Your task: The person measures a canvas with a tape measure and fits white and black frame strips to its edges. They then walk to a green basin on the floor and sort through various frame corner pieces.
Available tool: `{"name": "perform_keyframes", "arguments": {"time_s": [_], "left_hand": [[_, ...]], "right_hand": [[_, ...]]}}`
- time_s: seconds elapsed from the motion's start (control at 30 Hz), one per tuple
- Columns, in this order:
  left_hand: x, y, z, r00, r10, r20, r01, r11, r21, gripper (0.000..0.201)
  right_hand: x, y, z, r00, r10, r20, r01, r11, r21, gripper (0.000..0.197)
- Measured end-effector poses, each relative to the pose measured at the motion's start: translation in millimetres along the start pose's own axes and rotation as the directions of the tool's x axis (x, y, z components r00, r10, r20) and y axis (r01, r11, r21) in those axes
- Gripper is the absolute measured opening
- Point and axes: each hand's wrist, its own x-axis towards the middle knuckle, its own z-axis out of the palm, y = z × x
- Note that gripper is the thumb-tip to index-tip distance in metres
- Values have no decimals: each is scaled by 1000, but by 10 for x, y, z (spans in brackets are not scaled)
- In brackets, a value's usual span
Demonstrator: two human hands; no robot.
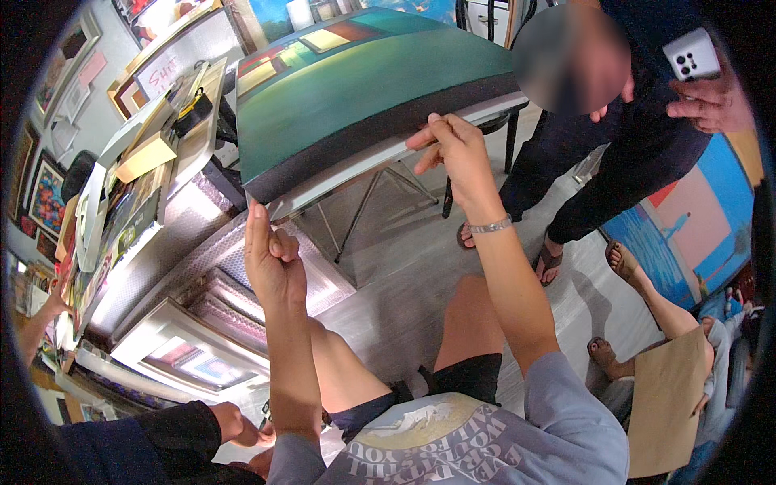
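Note:
A large stretched canvas painting [380,81], mostly green with a dark side edge, lies face up on a white-edged table [356,183] with thin metal legs. At its near left corner is my left hand [276,263], its index finger stretched up to the corner and other fingers curled in; nothing shows in it. Farther right along the near edge, my right hand [457,158] reaches toward the dark side with fingers partly spread and no object in them. Whether its fingertips touch the canvas I cannot tell. A bracelet [491,225] circles my right wrist.
A person in dark clothes [582,182] stands at the table's right, holding a phone [691,55]. Framed pictures [182,356] lean below left, beside a cluttered bench [182,166]. Other people are at lower left and right, one with a brown board [667,404]. A blue painting [687,218] leans behind.

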Motion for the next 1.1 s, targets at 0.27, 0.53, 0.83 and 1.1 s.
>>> {"name": "perform_keyframes", "arguments": {"time_s": [0.27, 0.53, 0.83, 1.1], "left_hand": [[8, 29, 35, 1000, -3, -28, 3, 1000, -2, 12], [29, 1, 7, 998, 38, -41, -37, 999, 28, 33], [69, -26, -51, 997, 70, -37, -69, 997, 32, 30], [45, -18, -48, 996, 76, -47, -71, 994, 86, 26]], "right_hand": [[8, -15, 11, 1000, 2, 0, -2, 999, 41, 30], [-7, -103, 0, 1000, 25, 2, -25, 999, 46, 35], [19, -102, -13, 998, 45, 36, -47, 998, 39, 36], [-7, -109, -69, 995, 69, 76, -71, 997, 29, 39]]}}
